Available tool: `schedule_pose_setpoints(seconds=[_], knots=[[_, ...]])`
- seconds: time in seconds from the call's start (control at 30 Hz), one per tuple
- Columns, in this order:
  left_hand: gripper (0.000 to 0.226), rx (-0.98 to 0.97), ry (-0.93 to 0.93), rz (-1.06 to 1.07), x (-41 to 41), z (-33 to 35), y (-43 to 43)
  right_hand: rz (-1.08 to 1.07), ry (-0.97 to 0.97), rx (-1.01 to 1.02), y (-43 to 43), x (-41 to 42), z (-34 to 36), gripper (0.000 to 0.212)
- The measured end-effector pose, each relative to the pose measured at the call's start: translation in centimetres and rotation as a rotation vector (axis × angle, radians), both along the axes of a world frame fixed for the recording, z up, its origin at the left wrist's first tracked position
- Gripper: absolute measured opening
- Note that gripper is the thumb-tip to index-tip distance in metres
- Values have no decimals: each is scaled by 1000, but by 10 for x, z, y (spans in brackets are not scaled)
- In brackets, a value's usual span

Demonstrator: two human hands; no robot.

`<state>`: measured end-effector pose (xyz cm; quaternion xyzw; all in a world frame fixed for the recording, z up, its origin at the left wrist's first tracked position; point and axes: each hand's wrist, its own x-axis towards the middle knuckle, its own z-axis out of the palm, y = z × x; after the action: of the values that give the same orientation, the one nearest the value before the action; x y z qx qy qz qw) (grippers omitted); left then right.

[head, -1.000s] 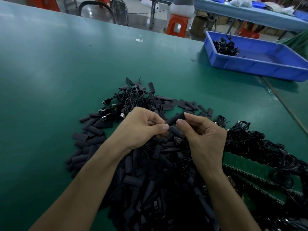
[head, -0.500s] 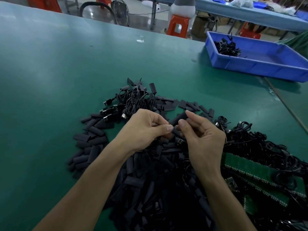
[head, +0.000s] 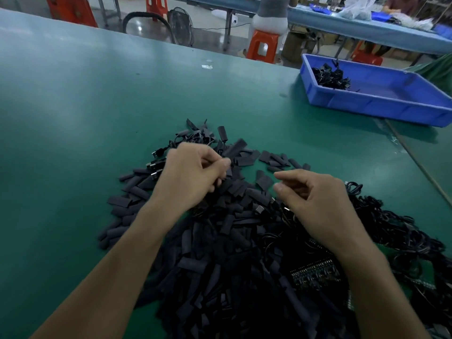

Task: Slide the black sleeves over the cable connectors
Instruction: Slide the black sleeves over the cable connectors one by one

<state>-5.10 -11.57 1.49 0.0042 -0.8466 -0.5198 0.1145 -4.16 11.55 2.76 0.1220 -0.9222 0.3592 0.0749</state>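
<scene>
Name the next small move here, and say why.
Probably the right hand should dip to pinch a loose black sleeve just beyond its fingertips: its thumb and forefinger are parted and hold nothing, while the left hand is curled over the pile, its contents too blurred to tell.

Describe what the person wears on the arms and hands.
The left hand and right hand are ungloved, no rings showing. The left forearm and right forearm are bare to the frame's edge: no sleeve, watch or band in view.
</scene>
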Motion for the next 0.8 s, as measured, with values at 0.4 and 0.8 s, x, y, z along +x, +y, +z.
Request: schedule_pose_setpoints(seconds=[0.4,0.8], knots=[[23,-365,-29,314,-105,14,-19,41,-281,362,41,0,10,34],[14,-624,113,316,-92,9,16,-52,-26,131,50,-11,-6,11]])
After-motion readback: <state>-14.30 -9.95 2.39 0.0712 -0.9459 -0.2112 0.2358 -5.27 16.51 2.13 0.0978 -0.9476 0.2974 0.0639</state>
